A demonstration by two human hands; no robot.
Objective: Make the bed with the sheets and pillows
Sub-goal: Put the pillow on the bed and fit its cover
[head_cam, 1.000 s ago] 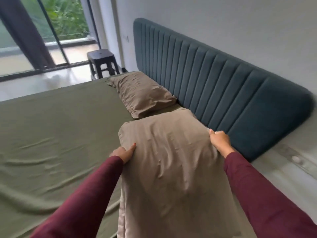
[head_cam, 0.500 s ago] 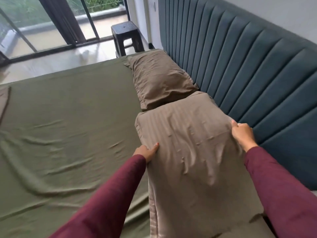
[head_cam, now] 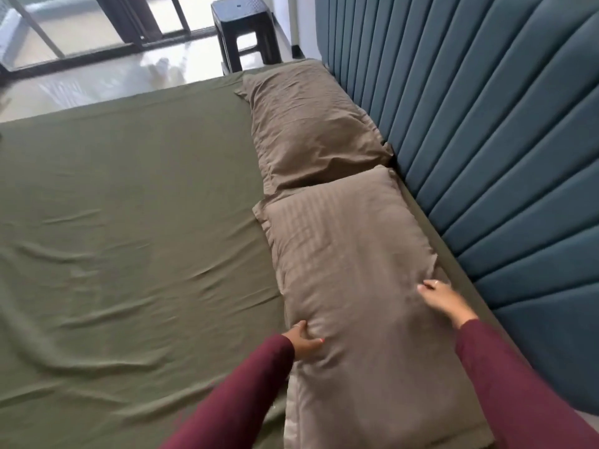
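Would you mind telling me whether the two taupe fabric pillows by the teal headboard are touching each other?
Touching. In the head view, the near striped taupe pillow has its far edge pressed against the far taupe pillow, with no green sheet visible between them.

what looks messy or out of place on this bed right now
The green sheet is creased, with long wrinkles across its near half. The near pillow, under both hands, lies slightly off line with the far pillow and overlaps its corner. Nothing looks torn or spilled.
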